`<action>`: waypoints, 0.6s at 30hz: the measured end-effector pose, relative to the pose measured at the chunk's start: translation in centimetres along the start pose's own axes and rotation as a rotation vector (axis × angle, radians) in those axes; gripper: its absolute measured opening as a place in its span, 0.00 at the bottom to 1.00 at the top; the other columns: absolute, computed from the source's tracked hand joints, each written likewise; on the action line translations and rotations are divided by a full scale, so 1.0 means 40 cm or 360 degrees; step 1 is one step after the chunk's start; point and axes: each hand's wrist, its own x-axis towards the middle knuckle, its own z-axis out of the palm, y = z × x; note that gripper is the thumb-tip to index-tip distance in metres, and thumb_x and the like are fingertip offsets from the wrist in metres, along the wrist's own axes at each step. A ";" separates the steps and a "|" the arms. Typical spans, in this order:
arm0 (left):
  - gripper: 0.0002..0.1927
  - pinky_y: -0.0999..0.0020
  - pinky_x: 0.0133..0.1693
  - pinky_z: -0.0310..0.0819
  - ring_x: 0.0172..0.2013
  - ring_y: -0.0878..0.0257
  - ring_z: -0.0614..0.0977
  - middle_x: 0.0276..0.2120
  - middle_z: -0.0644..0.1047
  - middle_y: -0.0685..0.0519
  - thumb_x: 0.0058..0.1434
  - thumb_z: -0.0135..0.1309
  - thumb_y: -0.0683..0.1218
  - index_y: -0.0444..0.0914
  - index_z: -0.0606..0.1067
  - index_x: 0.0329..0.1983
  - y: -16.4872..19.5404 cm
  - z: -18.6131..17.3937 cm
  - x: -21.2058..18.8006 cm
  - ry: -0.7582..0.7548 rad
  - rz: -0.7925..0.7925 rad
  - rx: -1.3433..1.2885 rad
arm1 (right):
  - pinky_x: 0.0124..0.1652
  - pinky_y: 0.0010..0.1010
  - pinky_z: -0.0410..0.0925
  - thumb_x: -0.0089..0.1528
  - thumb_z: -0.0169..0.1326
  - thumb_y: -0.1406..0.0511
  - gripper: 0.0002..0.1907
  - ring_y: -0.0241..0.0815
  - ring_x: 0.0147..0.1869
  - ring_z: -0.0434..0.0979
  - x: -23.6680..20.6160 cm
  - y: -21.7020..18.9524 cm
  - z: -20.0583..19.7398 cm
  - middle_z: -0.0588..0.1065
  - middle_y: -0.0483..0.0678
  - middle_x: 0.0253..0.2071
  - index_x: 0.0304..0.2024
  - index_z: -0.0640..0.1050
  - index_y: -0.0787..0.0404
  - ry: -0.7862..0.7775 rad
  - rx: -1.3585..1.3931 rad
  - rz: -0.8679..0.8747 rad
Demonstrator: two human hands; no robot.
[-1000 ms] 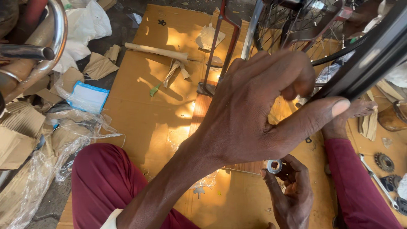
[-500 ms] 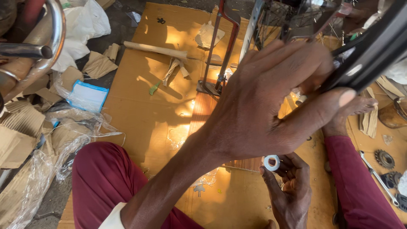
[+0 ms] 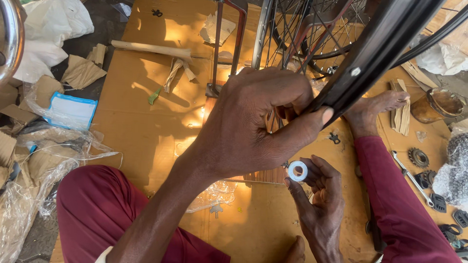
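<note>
Black wheel rim (image 3: 375, 53) is running diagonally, upper right down toward centre, above the cardboard floor (image 3: 141, 126). Your left hand (image 3: 253, 122) is closing its grip on the rim's lower edge. Your right hand (image 3: 317, 199) is pinching a small white ring (image 3: 297, 171), hole facing up.

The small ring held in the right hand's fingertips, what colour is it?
The ring is white with a pale blue tint, seen in the head view.
</note>
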 end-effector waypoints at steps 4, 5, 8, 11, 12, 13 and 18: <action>0.10 0.65 0.27 0.63 0.24 0.68 0.75 0.21 0.75 0.56 0.66 0.60 0.45 0.38 0.77 0.29 -0.014 -0.003 -0.021 -0.0088 -0.0008 0.0202 | 0.59 0.34 0.74 0.58 0.60 0.77 0.32 0.44 0.61 0.77 -0.003 0.001 -0.005 0.73 0.57 0.57 0.63 0.64 0.69 -0.0031 -0.0088 -0.0013; 0.10 0.64 0.28 0.64 0.23 0.68 0.75 0.21 0.76 0.56 0.66 0.60 0.45 0.38 0.77 0.29 -0.015 -0.005 -0.025 -0.0099 -0.0015 0.0218 | 0.59 0.34 0.73 0.58 0.60 0.78 0.32 0.44 0.61 0.77 -0.003 0.001 -0.006 0.73 0.57 0.58 0.63 0.64 0.69 -0.0035 -0.0096 -0.0014; 0.10 0.65 0.29 0.66 0.23 0.68 0.76 0.22 0.77 0.56 0.65 0.61 0.46 0.38 0.78 0.29 -0.016 -0.007 -0.025 -0.0110 -0.0046 0.0220 | 0.59 0.35 0.73 0.58 0.59 0.78 0.32 0.45 0.61 0.77 -0.002 0.004 -0.008 0.73 0.57 0.58 0.63 0.64 0.68 -0.0031 -0.0070 -0.0016; 0.11 0.70 0.28 0.69 0.24 0.69 0.78 0.23 0.78 0.56 0.64 0.60 0.49 0.38 0.79 0.30 -0.015 -0.001 -0.007 -0.0078 -0.0097 0.0119 | 0.57 0.36 0.72 0.57 0.60 0.78 0.32 0.45 0.60 0.76 0.003 0.009 -0.006 0.73 0.57 0.58 0.63 0.65 0.68 -0.0007 0.0007 -0.0019; 0.11 0.71 0.29 0.69 0.24 0.69 0.78 0.23 0.78 0.56 0.64 0.59 0.50 0.38 0.79 0.31 -0.015 0.003 0.001 -0.0066 -0.0112 0.0069 | 0.58 0.36 0.72 0.57 0.60 0.78 0.32 0.45 0.60 0.77 0.004 0.010 -0.005 0.73 0.57 0.58 0.63 0.65 0.68 0.0002 -0.0002 -0.0026; 0.12 0.72 0.29 0.69 0.24 0.69 0.78 0.23 0.78 0.56 0.64 0.59 0.51 0.38 0.79 0.31 -0.014 0.009 0.008 -0.0056 -0.0128 0.0014 | 0.58 0.36 0.72 0.57 0.60 0.77 0.32 0.45 0.60 0.77 0.004 0.011 -0.005 0.73 0.57 0.58 0.62 0.65 0.69 0.0012 -0.0013 -0.0029; 0.22 0.73 0.30 0.65 0.27 0.68 0.74 0.28 0.73 0.56 0.78 0.57 0.61 0.39 0.73 0.39 -0.018 0.042 0.032 0.0357 0.0264 -0.0183 | 0.61 0.36 0.73 0.58 0.59 0.77 0.29 0.46 0.63 0.77 0.002 0.015 -0.010 0.74 0.58 0.58 0.61 0.66 0.71 -0.0037 -0.0015 -0.0068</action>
